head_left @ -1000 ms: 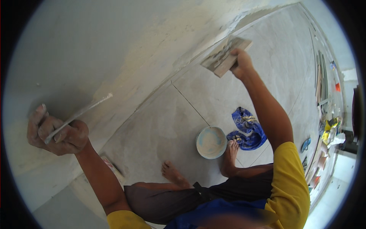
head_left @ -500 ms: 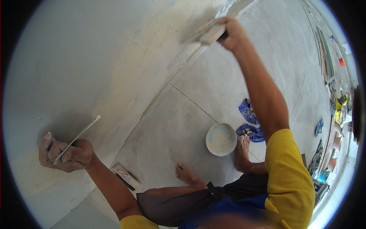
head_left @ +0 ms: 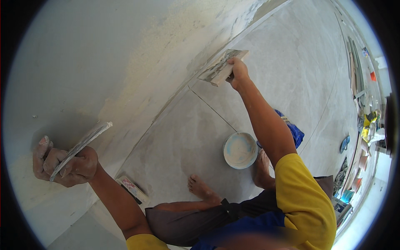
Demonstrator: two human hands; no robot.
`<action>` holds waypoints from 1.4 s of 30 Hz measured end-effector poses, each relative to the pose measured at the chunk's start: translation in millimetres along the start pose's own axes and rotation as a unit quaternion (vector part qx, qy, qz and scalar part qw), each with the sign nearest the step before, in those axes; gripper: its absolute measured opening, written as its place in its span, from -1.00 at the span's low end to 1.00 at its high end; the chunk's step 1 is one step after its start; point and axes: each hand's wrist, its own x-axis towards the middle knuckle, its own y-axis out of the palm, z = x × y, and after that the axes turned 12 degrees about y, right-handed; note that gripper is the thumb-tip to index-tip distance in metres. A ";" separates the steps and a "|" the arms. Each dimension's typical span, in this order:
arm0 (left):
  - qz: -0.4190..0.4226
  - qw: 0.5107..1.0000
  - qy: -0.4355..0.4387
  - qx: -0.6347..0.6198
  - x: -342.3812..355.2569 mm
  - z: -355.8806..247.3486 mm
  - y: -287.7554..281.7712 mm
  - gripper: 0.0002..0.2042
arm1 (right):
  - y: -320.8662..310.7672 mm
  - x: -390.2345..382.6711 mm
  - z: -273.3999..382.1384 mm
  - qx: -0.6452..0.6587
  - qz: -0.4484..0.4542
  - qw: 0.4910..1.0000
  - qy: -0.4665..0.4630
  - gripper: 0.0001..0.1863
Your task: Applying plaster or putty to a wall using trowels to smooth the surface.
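Observation:
My right hand (head_left: 239,76) is closed round the wooden handle of a plastering trowel (head_left: 213,71), held near the foot of the wall (head_left: 87,62). Whitish filler smears its wide blade. At the left, before the wall, my left hand (head_left: 68,167) grips a thin flat metal blade (head_left: 82,141), seen almost edge-on with white paste along it; its handle, if any, is hidden. Cream patches of filler mark the grey wall. On the floor by my right foot stands a round bowl (head_left: 228,163) with pale paste inside.
A small box (head_left: 134,189) lies against the wall below my left forearm. Past my right forearm is a crumpled blue bag (head_left: 294,132), partly hidden. Long strips (head_left: 356,66), a blue sandal (head_left: 344,144) and assorted containers line the far right. My bare feet flank the bowl's near side.
My right hand has brought the trowel down and left along the wall's foot, nearer to me. The blade in my left hand has tilted, showing more of its face.

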 end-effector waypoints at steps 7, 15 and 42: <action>0.023 0.999 0.020 -0.016 3.3 -0.1 -3.4 -0.69 | 26.8 -7.6 13.9 -0.010 -0.001 1.000 -0.021 -0.54; 0.031 0.999 0.039 -0.023 2.2 0.7 -1.7 -0.68 | 35.5 -66.2 99.5 0.010 0.093 0.983 -0.160 -0.52; 0.024 0.998 0.057 -0.023 -1.4 3.3 -2.8 -0.69 | 21.2 -43.6 145.7 -0.002 0.093 0.975 -0.201 -0.71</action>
